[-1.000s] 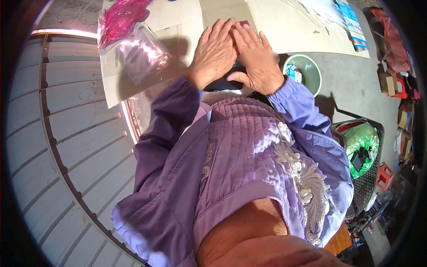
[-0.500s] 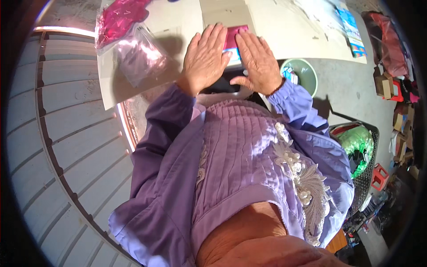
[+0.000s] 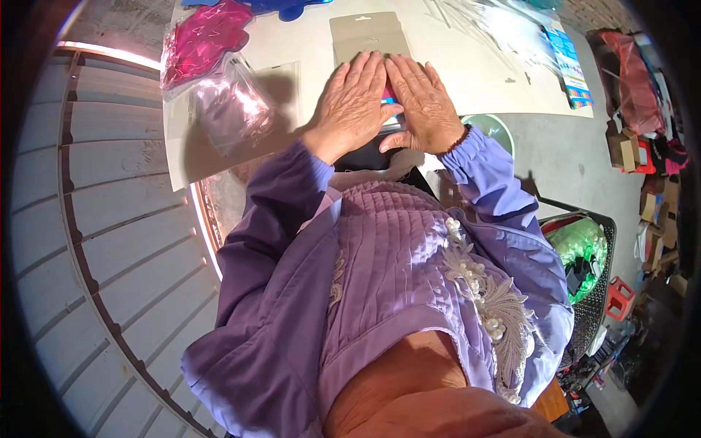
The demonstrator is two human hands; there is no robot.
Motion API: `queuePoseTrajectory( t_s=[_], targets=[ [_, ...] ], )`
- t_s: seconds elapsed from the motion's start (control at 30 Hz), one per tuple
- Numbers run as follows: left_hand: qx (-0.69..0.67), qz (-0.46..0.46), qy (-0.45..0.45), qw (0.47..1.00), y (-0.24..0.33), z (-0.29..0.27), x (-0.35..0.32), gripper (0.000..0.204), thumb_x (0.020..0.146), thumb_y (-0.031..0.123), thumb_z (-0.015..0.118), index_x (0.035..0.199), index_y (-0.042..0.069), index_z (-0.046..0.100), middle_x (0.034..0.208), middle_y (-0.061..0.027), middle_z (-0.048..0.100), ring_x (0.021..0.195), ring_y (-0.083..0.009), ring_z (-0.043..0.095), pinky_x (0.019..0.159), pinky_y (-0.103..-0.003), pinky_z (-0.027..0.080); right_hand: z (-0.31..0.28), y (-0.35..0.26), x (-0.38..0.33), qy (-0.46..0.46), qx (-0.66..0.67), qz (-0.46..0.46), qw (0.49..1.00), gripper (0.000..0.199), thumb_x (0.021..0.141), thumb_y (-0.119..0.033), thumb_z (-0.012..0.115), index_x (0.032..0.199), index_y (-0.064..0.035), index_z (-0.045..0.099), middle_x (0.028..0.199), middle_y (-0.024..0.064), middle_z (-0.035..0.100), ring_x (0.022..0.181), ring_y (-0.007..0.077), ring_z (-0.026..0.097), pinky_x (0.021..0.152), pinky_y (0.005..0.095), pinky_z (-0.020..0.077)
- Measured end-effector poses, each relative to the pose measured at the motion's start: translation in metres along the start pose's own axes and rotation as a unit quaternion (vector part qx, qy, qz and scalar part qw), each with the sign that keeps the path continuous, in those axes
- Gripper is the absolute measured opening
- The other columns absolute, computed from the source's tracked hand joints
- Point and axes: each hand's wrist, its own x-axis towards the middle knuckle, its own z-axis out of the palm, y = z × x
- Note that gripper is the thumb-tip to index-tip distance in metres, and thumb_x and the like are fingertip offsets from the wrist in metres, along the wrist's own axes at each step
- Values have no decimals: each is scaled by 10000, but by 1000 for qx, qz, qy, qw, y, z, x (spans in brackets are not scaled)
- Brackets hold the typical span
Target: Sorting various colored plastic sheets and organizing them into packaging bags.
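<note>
- Table [image 3: 460, 80]: the pale worktop spans the upper field, bearing bags, card and hands.
- Clear plastic bags [image 3: 234, 106]: flat and glossy, left of the hands; beyond them lies a shiny pink pouch [image 3: 208, 40].
- Left hand [image 3: 354, 98]: laid palm down, fingers straight and close together, thumb turned inward; no pinch is visible.
- Right hand [image 3: 423, 106]: likewise palm down, fingers extended and slightly fanned, thumb held out.
- Change: half a second ago a wider gap bared the item between the hands; they now lie nearer each other, so more of it is covered by the flat palms.
- Grey-beige card [image 3: 369, 36]: just beyond the fingertips, slotted, no print discernible.
- Printed packet [image 3: 568, 69]: blue and white, at the table's right; lettering too small to read.
- Pink-and-blue item [image 3: 388, 93]: beneath and between the hands, mostly hidden; no writing legible.
</note>
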Motion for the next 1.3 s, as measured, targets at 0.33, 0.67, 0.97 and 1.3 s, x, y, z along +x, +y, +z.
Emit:
queuePoseTrajectory(
  t_s=[0.33,0.67,0.97,1.3],
  targets=[
    [-15,-34,5,999,3,-1,-3,809,865,547,532,1407,-28,357,1484,-181,330,1399,-319,255,1142,-436,185,-4,-4,5,-24,15,25,999,1221,612,-800,560,1457,22,244,1487,211,299,1392,371,272,1139,494,196],
    [-38,-31,91,995,-8,-18,21,623,864,409,590,1320,3,464,1343,-160,477,1301,-308,386,1079,-453,275,-5,-5,5,-49,7,38,998,1214,595,-731,613,1465,19,220,1499,205,271,1410,353,241,1145,503,170],
    [-78,-64,19,995,-39,-4,109,313,866,301,618,1021,32,655,1021,-140,652,997,-317,609,847,-422,470,-2,-3,3,-29,-21,29,999,1146,693,-821,434,1481,-18,217,1514,187,263,1405,345,264,1127,524,176],
    [-380,-96,-75,917,-61,6,132,293,854,302,643,877,12,678,702,-109,626,643,-186,569,628,-323,459,0,-2,1,-23,-18,28,999,1124,695,-802,436,1484,-32,217,1517,163,269,1411,333,253,1129,522,176]
  ],
)
